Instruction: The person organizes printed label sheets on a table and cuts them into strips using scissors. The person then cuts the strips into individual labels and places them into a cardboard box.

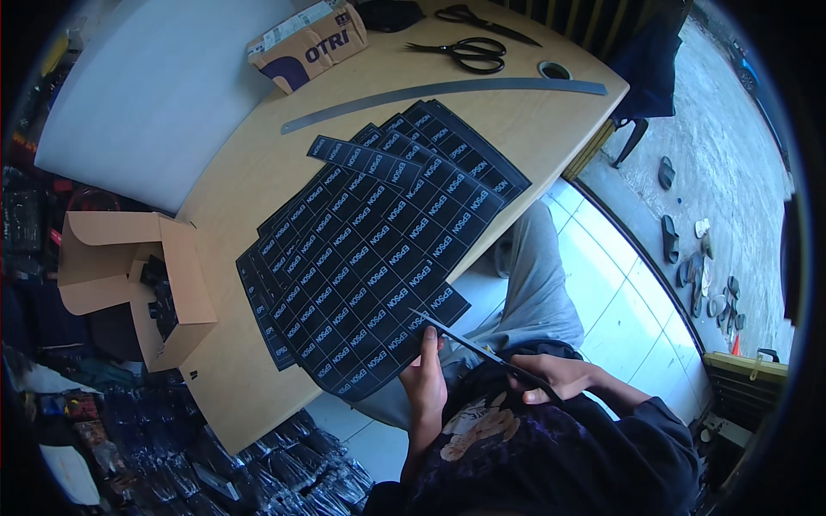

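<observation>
A thin black strip [469,344] is held edge-on just off the near edge of the wooden table [241,172], above the person's lap. The left hand [428,378] pinches its near-left end, thumb up along it, and the right hand [555,378] closes its fingers around the other end. Just beyond the strip's tip lies a fan of black sheets [379,249] printed with rows of small white-lettered labels, overlapping one another and reaching to the table edge; one narrow cut label strip [366,161] lies across their far side. To the left, an open brown cardboard box [163,288] sits at the table's corner, flaps spread, with dark items inside that are too shadowed to tell apart. At the far end stands a smaller closed carton [310,47] with a taped label, beside a large white sheet [146,86]. A long metal ruler [447,90] curves across the far table, with two pairs of black scissors [469,53] and a tape roll [554,70] behind it. Below the table, heaps of dark plastic packets [258,473] cover the floor.
</observation>
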Available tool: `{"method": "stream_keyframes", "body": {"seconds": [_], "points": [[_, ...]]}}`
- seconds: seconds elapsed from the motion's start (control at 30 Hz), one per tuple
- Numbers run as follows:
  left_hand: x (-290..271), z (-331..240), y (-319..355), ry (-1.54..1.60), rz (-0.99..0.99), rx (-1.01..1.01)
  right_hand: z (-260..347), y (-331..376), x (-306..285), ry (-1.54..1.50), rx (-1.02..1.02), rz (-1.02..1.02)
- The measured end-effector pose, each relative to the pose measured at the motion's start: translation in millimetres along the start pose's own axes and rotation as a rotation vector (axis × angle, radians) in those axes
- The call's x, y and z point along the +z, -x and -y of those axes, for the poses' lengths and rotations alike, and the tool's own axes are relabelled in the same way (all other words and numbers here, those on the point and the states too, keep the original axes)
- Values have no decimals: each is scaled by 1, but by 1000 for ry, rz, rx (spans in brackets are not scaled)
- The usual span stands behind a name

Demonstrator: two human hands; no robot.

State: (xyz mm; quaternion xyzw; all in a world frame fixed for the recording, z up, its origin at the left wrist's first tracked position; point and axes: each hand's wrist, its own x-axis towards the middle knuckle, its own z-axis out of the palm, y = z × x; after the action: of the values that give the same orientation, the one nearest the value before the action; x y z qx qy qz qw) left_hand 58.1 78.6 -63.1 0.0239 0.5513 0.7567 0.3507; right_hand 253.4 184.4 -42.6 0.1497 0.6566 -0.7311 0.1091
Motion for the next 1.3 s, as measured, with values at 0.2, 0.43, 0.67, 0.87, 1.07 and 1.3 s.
{"method": "stream_keyframes", "body": {"seconds": [0.2, 0.43, 0.67, 0.87, 1.07, 1.3], "points": [[9, -8, 1, 47, -39, -20, 6, -19, 8, -44, -66, -52], [12, -9, 1, 25, -20, -3, 6, -26, 8, -54, -28, -15], [10, -9, 0, 16, 25, -25, 0, -27, 4, -70, -51, 49], [15, -14, 2, 56, -21, -38, 1, -28, 2, -55, -54, 63], [11, -13, 2, 52, -10, -37, 1, -28, -1, -39, -91, 85], [9, -11, 4, 44, -13, -66, 0, -31, 3, -75, -90, 51]]}}
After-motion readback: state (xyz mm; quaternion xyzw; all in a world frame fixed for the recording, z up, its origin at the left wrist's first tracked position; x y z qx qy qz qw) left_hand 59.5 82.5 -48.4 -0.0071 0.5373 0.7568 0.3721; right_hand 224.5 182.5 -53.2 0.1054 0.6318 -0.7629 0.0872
